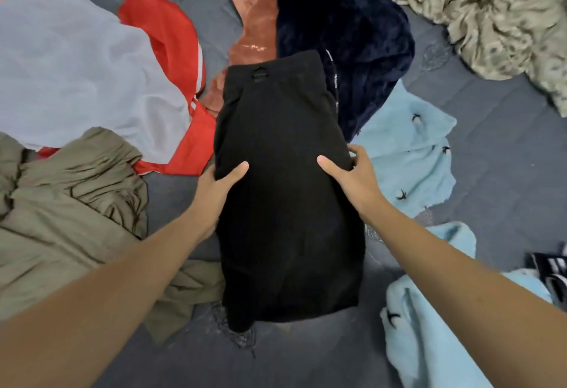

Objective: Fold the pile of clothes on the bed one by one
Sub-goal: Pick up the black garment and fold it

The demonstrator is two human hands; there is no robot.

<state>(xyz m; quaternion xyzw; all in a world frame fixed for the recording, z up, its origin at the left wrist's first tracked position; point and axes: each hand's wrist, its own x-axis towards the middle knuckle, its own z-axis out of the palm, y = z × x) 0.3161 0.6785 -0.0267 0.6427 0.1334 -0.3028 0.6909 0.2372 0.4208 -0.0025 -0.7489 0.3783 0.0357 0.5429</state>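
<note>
My left hand (219, 186) and right hand (346, 177) pinch the side edges of the black trousers (285, 203), lying lengthwise on the bed (306, 363) amid unfolded clothes. Mid-fold, I reckon; next, double them over.

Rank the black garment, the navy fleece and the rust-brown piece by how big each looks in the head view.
1. Black garment, held at both edges by the left hand and right hand; nearest the camera, which inflates it.
2. Navy fleece, partly covered.
3. Rust-brown piece, mostly hidden, so true size is unsure.
</note>
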